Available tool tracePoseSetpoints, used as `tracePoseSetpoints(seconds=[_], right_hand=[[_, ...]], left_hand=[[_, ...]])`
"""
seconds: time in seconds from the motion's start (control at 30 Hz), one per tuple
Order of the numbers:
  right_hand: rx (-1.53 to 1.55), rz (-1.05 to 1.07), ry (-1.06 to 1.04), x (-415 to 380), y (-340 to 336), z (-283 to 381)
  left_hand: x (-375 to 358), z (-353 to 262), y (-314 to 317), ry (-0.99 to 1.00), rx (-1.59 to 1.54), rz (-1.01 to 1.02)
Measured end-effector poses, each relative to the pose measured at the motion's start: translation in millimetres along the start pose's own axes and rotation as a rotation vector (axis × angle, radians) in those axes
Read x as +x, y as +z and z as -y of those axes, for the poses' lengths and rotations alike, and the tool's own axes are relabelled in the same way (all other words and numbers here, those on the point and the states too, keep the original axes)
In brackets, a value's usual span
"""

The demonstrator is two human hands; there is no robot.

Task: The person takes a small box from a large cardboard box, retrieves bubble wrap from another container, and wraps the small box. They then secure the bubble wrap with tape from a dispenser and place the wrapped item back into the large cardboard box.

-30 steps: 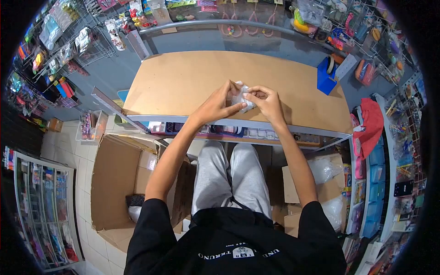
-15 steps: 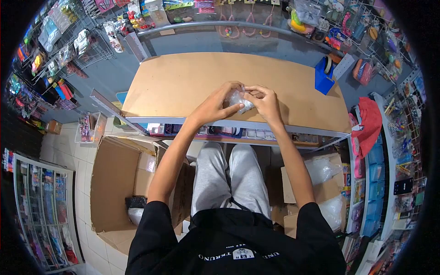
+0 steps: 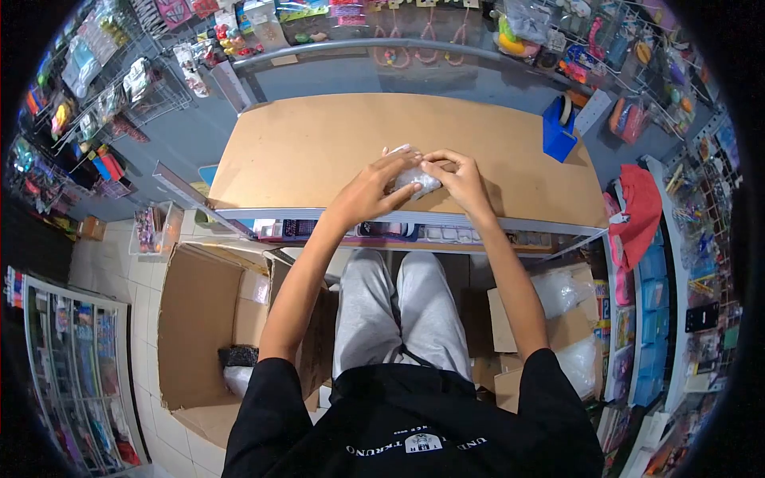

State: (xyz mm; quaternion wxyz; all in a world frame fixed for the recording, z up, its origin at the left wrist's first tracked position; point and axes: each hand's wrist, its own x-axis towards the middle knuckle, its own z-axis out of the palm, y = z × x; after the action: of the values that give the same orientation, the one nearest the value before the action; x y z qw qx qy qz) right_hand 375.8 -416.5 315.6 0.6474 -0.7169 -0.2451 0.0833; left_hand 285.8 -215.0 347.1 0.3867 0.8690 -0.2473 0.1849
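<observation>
Both my hands are over the wooden table (image 3: pixel 319 131), around a small clear plastic packet (image 3: pixel 424 185). My left hand (image 3: pixel 376 185) has its fingers curved over the packet's left side, with the thumb along its lower edge. On the right side, my right hand (image 3: pixel 460 179) pinches the packet's upper edge between thumb and fingers. What lies inside the crinkled plastic is too small to tell.
A blue tape dispenser (image 3: pixel 560 131) stands at the table's right end. An open cardboard box (image 3: pixel 195 319) is on the floor at the left; another box (image 3: pixel 510 319) with clear plastic bags is at the right. Hanging goods line the walls.
My left hand's fingers have shifted and lie flatter over the packet, whose top edge now shows above them. The view has moved slightly.
</observation>
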Motion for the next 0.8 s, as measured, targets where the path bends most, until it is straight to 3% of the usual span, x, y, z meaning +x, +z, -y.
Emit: tracePoseSetpoints(seconds=[0.07, 0.17, 0.3, 0.43, 0.5, 0.53, 0.6, 0.8], right_hand=[[0.157, 0.078, 0.028, -2.3, -9.3, 9.9], [-0.065, 0.032, -0.098, -4.0, -34.4, 10.3], [-0.248, -0.091, -0.023, -4.3, -86.1, 37.0], [-0.437, -0.494, -0.251, 22.7, -198.5, 21.2], [-0.620, -0.760, -0.116, 31.4, -252.0, 17.2], [-0.683, -0.796, -0.052, 33.9, -273.2, 13.9], [-0.791, -0.823, 0.153, 35.1, -297.3, 7.6], [-0.639, -0.655, 0.307, 33.1, -301.5, 1.6]], left_hand=[[-0.6, 0.6, -1.0, 0.005, 0.034, 0.017], [0.3, -2.8, -4.0, -0.018, 0.056, 0.057], [0.3, -0.7, -2.1, -0.012, 0.075, 0.048], [0.8, 0.9, -1.2, -0.014, 0.066, 0.056], [0.5, 1.4, -0.1, -0.016, 0.059, 0.049], [0.6, 1.8, 0.1, -0.016, 0.058, 0.045], [-0.2, 4.1, 1.1, -0.015, 0.069, 0.032], [0.6, 5.1, 0.9, -0.007, 0.070, 0.028]])
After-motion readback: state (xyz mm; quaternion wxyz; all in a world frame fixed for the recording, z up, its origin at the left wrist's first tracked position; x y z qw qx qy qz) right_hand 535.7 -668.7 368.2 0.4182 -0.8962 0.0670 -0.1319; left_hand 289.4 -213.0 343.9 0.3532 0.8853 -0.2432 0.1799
